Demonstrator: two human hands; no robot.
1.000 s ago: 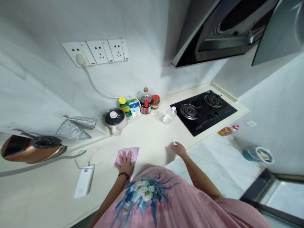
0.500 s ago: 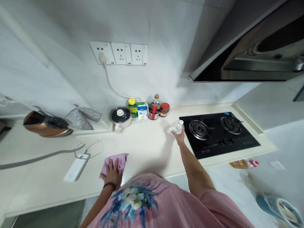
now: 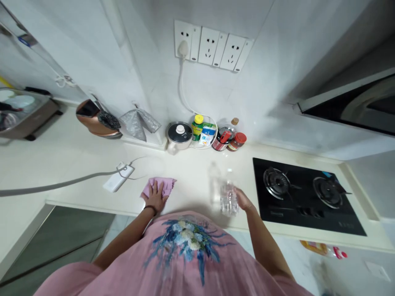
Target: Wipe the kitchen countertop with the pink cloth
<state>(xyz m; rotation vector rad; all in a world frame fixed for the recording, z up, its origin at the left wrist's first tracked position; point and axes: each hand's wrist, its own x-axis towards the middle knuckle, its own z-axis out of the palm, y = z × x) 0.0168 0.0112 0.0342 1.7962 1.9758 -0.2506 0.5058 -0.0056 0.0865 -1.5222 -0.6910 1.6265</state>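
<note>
My left hand lies flat with fingers spread on a folded pink-purple cloth, pressing it to the countertop. A dark band circles that wrist. On the right, my right hand is closed around the side of a clear plastic bottle with a white cap. The bottle is blurred, so I cannot tell whether it touches the counter or what it contains. Its shadow falls just left of it. The fingertips of my right hand are partly hidden behind the bottle.
A black gas stove lies right of the bottle. Along the wall stand a small lidded pot, a green bottle, a white-blue packet, a dark bottle and a red-lidded jar. A white power strip lies at left.
The view has swung left. My right hand has brought the bottle from beside the stove toward the counter's front edge, and the bottle is now more upright. My left hand remains on the cloth.
</note>
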